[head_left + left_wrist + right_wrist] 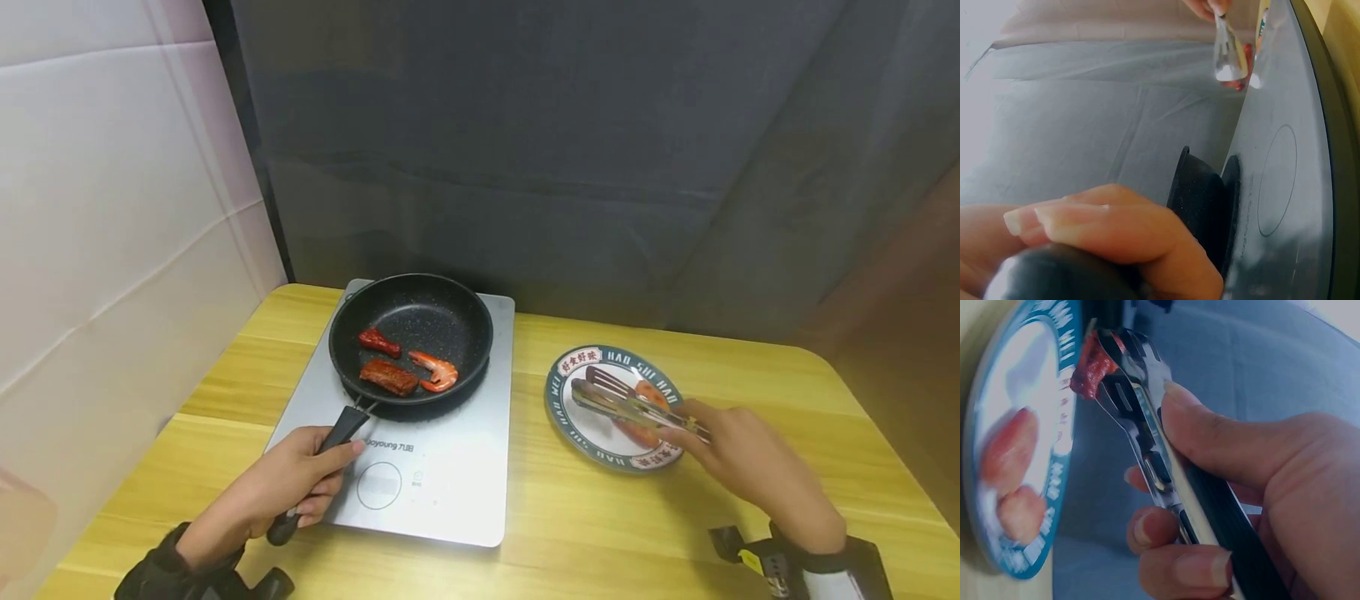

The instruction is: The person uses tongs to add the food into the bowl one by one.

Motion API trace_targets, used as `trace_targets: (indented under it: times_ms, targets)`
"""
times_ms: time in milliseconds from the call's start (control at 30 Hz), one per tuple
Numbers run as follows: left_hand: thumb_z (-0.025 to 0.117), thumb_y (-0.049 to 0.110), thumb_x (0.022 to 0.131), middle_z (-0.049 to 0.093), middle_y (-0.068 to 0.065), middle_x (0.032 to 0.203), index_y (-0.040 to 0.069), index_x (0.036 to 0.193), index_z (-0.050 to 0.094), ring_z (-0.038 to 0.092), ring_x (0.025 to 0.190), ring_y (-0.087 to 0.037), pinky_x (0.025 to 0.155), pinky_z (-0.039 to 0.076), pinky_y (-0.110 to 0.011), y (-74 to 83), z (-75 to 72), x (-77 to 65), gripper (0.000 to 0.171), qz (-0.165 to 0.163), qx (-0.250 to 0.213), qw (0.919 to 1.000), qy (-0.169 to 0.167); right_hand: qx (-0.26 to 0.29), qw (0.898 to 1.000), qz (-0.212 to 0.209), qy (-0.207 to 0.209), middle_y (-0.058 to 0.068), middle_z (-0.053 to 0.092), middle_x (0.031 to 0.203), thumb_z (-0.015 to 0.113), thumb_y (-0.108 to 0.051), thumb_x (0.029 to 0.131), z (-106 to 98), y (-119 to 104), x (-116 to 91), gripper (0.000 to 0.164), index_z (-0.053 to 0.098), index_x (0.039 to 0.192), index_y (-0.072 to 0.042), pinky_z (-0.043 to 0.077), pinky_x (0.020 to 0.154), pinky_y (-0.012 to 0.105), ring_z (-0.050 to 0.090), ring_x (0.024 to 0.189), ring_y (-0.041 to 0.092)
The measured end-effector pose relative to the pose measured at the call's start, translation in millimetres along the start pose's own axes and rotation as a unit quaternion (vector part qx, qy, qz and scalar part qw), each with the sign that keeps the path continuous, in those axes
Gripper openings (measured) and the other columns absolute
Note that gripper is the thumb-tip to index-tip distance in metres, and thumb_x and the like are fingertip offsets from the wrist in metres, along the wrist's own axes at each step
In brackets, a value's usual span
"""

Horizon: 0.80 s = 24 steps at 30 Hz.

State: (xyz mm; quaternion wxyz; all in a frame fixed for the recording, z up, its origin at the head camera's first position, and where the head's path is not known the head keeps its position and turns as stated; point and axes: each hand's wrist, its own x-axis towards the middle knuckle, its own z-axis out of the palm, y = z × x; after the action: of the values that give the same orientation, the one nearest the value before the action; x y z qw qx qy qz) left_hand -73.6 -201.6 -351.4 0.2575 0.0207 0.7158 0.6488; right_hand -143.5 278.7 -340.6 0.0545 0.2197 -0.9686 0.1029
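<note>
My left hand (pixel 300 475) grips the black handle (pixel 343 429) of a frying pan (pixel 442 312). A small red drumstick (pixel 378 342), a browned slab of meat (pixel 388 377) and an orange shrimp (pixel 437 372) lie in the pan. My right hand (pixel 750 458) holds metal tongs (pixel 622 406) over a green-rimmed plate (pixel 558 400). In the right wrist view, a glossy red piece of meat (pixel 1093 367) sits between the tong tips, apart from the plate. Two reddish-orange food pieces, one long (pixel 1010 450) and one rounder (pixel 1021 514), lie on the plate.
The pan stands on a silver induction cooker (pixel 465 483) on a wooden table (pixel 585 533). A dark curtain (pixel 525 167) hangs behind the table. Pale cloth (pixel 112 192) covers the left side, and a brown surface (pixel 900 333) borders the right.
</note>
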Motion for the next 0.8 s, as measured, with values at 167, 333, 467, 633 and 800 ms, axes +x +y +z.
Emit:
trace_targets:
  times_ms: [167, 333, 467, 633, 800]
  targets:
    - [0.052, 0.027, 0.1, 0.034, 0.002, 0.058, 0.002, 0.083, 0.038, 0.029, 0.039, -0.006, 0.037, 0.031, -0.02, 0.0, -1.2, -1.7, 0.034, 0.001, -0.004, 1.0, 0.0, 0.021, 0.999, -0.029, 0.025, -0.008, 0.041, 0.056, 0.069, -0.035, 0.089, -6.4, -21.3, 16.7, 0.034, 0.068, 0.109, -0.007, 0.038, 0.052, 0.03, 0.04, 0.053, 0.01]
    - [0.052, 0.027, 0.1, 0.034, 0.003, 0.058, 0.001, 0.084, 0.037, 0.03, 0.04, -0.005, 0.037, 0.03, -0.02, 0.0, -1.0, -1.4, 0.034, 0.0, -0.01, 1.0, -0.002, 0.032, 0.997, -0.06, 0.04, -0.01, 0.041, 0.055, 0.07, -0.034, 0.088, -12.3, -40.0, 35.9, 0.03, 0.068, 0.102, -0.008, 0.036, 0.049, 0.026, 0.039, 0.05, 0.007]
    - [0.052, 0.027, 0.1, 0.034, 0.003, 0.058, 0.002, 0.085, 0.037, 0.029, 0.04, -0.005, 0.037, 0.03, -0.02, 0.6, -0.2, -1.4, 0.034, -0.005, -0.011, 0.9999, 0.002, 0.038, 0.995, -0.077, 0.045, -0.008, 0.043, 0.057, 0.069, -0.036, 0.088, -19.3, -52.5, 50.9, 0.035, 0.067, 0.107, -0.006, 0.036, 0.05, 0.027, 0.038, 0.05, 0.008]
    - [0.052, 0.027, 0.1, 0.033, 0.003, 0.058, 0.002, 0.084, 0.037, 0.029, 0.04, -0.005, 0.037, 0.03, -0.02, 1.5, 1.2, -1.2, 0.033, -0.007, -0.015, 0.9999, 0.004, 0.046, 0.992, -0.104, 0.057, -0.008, 0.048, 0.062, 0.069, -0.035, 0.088, -27.2, -71.2, 71.2, 0.03, 0.067, 0.102, -0.009, 0.036, 0.049, 0.027, 0.04, 0.05, 0.008]
    - [0.052, 0.026, 0.1, 0.033, 0.003, 0.057, 0.004, 0.082, 0.036, 0.028, 0.039, -0.005, 0.037, 0.029, -0.02, 1.0, 3.3, 0.2, 0.033, -0.008, -0.019, 0.9998, 0.008, 0.057, 0.992, -0.109, 0.034, -0.005, 0.051, 0.064, 0.067, -0.036, 0.09, -33.7, -90.8, 96.7, 0.033, 0.067, 0.105, -0.007, 0.037, 0.049, 0.028, 0.043, 0.053, 0.011]
